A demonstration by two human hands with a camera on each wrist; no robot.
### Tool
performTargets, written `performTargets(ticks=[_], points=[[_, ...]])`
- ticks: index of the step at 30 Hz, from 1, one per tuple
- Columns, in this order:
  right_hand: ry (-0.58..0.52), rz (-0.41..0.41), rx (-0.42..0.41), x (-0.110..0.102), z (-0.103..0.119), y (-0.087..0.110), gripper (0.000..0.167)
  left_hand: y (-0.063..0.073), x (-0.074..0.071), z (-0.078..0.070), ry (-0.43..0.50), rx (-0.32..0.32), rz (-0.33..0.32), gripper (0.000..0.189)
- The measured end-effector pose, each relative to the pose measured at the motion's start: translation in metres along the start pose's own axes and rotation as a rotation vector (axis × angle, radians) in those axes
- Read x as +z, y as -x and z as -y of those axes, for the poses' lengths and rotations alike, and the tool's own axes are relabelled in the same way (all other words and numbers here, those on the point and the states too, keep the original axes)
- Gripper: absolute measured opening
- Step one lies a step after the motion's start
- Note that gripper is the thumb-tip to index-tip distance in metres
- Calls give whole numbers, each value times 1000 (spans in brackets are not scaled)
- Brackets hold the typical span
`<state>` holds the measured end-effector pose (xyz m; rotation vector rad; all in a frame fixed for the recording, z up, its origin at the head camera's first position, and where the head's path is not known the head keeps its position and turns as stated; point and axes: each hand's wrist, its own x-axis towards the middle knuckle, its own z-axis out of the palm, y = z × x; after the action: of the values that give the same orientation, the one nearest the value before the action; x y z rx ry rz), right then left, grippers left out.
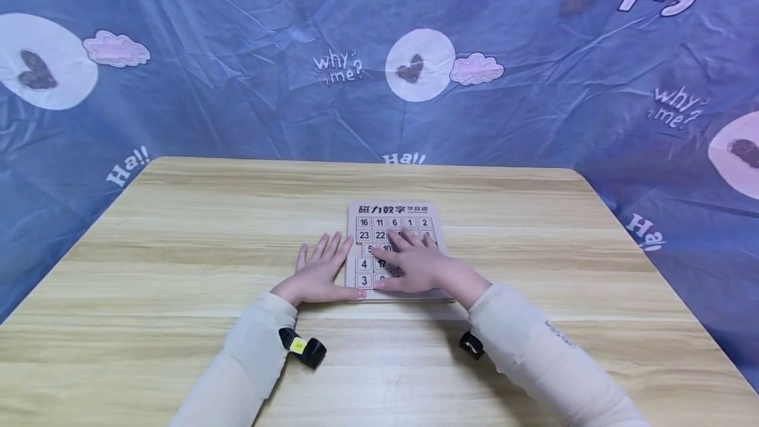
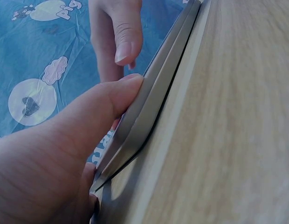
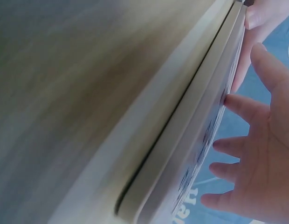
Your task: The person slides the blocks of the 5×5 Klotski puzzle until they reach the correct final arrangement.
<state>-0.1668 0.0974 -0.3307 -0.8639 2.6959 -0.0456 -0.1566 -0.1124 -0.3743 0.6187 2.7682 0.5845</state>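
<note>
A flat number sliding puzzle point(image 1: 351, 269) with square numbered tiles lies on the table. My left hand point(image 1: 323, 279) rests at its lower left corner, fingers spread along the left side and thumb on the front edge. In the left wrist view the thumb point(image 2: 107, 98) presses the puzzle's rim. Over the tiles stretches my right hand point(image 1: 418, 265), hiding several of them; its index fingertip touches the tile 5 point(image 1: 369, 248). That tile stands off the left column, with a gap to its left. The right wrist view shows the right-hand fingers point(image 3: 242, 109) extended and spread.
The puzzle is on a light wood-grain table point(image 1: 178, 269). Behind and beside it hangs a blue patterned cloth point(image 1: 267, 117). Black wrist devices point(image 1: 311, 352) are strapped over the pale sleeves point(image 1: 237, 361).
</note>
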Motion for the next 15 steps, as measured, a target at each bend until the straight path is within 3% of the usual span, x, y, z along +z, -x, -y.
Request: performTargets(ticks=[9, 15], points=[[-4, 1, 20, 0, -14, 9, 64, 0, 1, -1, 9, -7, -7, 104], [11, -45, -14, 3, -11, 13, 68, 1, 1, -2, 10, -6, -7, 104]])
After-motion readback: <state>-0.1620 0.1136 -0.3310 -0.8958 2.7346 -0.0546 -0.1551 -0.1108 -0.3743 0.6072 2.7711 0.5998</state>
